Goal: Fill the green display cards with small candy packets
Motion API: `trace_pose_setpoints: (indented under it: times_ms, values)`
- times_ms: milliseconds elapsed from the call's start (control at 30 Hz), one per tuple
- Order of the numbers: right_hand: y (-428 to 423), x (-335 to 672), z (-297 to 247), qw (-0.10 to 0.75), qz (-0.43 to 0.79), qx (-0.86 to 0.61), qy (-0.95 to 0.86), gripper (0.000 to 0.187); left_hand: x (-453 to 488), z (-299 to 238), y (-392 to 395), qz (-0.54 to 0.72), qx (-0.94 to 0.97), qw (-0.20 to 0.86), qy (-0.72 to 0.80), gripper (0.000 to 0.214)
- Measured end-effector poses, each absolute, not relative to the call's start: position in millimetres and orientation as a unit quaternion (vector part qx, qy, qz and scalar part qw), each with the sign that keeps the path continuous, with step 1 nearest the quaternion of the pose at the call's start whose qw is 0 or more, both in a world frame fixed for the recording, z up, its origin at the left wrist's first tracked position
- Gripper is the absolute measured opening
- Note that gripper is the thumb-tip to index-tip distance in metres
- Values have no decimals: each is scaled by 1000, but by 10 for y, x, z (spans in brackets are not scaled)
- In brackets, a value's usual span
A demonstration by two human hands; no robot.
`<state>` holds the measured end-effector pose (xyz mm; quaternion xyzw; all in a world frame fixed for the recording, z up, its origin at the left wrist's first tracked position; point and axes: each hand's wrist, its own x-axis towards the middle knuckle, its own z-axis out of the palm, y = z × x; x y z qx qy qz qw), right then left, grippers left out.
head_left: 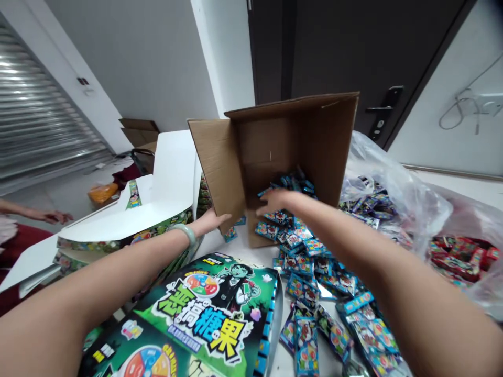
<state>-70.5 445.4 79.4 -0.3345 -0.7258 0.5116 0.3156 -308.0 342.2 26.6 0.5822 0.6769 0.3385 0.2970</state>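
Observation:
A brown cardboard box lies on its side with its opening toward me. Its left flap is pinched at the lower edge by my left hand, thumb in front and the other fingers hidden behind. My right hand reaches into the opening, fingers apart, over blue candy packets. The packets spill out of the box onto the white table, and I cannot see any held in that hand. Closest to me are green and black printed display boxes with cartoon figures and Chinese lettering.
Clear plastic bags at the right hold purple and red packets. Open white-lined display cartons stand at the left. Another person's hand shows at the far left. Behind the box is a dark door.

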Motion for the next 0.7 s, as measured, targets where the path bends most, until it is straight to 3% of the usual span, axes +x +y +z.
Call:
trace_pose_setpoints:
  times_ms: [100,167,333,500,600,700]
  values:
    - [4274,-794,300,101,331,-414,-842,78,-3007,199,3369,336,574,309,680,78]
    - [4204,-772,177,-10,230,-429,-873,86,-2942,165,3326,320,567,330,684,81]
    - [3881,-415,139,-164,93,-379,-906,67,-2814,109,3276,261,546,402,688,81]
    - [3460,397,159,-182,40,-310,-932,37,-2741,133,3269,252,548,428,673,75]
    - [3368,873,207,-111,51,-228,-966,39,-2719,157,3237,222,574,458,641,68]
    - [3374,1205,280,-61,138,-232,-961,48,-2754,164,3215,185,596,472,622,61]
